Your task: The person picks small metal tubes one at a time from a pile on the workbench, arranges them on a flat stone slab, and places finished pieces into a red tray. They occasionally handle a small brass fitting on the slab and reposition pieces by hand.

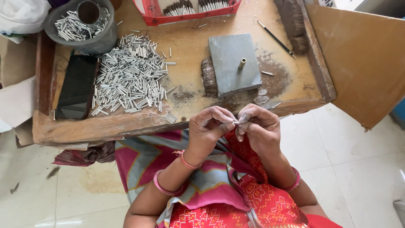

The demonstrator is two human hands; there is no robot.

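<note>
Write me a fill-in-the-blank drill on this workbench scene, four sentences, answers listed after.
1. The left hand and right hand pinch one small metal tube ____ them.
2. The big heap of metal tubes lies just right of a flat ____ phone.
3. A short brass peg stands upright on the grey ____ slab.
4. More tubes fill the round grey ____ at the bench's far left corner.

Missing words: between; black; square; bowl
</note>
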